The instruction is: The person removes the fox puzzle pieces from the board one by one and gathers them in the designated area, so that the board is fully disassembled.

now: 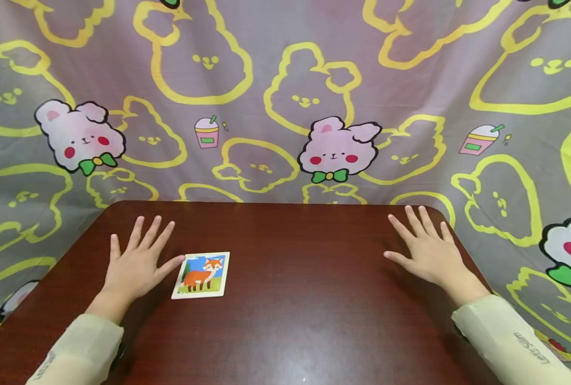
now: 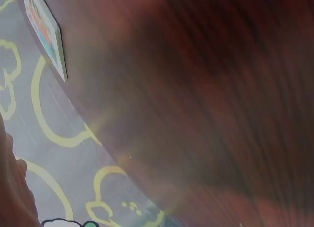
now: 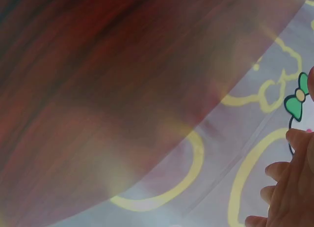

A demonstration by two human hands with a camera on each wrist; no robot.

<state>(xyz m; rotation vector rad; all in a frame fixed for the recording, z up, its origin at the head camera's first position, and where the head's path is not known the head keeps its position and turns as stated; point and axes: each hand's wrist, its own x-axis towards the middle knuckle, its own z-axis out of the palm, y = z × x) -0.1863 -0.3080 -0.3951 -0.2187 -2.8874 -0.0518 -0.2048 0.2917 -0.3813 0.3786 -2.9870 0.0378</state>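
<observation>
Head view: the left hand [image 1: 136, 270] is spread wide, fingers straight, holding nothing; the right hand [image 1: 429, 254], over the right side of the table [image 1: 314, 321], is likewise wide, with nothing in it; the card [image 1: 200, 275] with a fox picture lies flat on the table, just beside the left hand on its thumb side and well apart from the right hand. The left thumb's tip meets the card's upper left corner in this view; whether it touches or only hovers there, I cannot tell. That corner seems the likeliest source of trouble; a careless sweep of the thumb could nudge or turn the card; the tabletop looks smooth and glossy, so a sideways push may make the card slide; its low edge probably gives fingertips little to catch, and a hurried pinch might slip; the right hand is too far off to steady it quickly.
</observation>
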